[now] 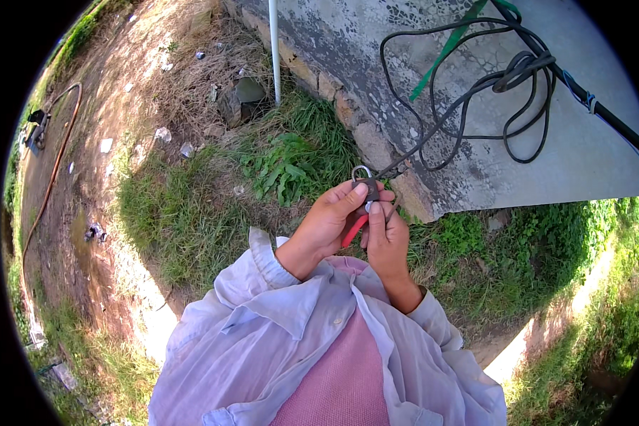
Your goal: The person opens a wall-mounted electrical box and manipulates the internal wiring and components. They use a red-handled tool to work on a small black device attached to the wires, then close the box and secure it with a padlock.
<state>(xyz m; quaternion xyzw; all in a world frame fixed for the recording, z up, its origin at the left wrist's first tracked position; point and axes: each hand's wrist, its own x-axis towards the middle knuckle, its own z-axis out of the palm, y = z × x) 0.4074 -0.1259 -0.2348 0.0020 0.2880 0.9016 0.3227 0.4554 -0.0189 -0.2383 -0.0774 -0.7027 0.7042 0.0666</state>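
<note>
Here's the padlock [366,187], near the corner of the concrete slab [589,167], its shackle up and the left hand [321,226] pinching its dark body. Just below, the right hand [388,245] pinches a small silvery piece [368,206], perhaps a key, too small to be sure. A red strip [353,233] shows between the hands. Doing this well, I'd say, means the body held firm and square, a light, straight push without forcing, and strip and black cable [444,117] clear of the fingers.
</note>
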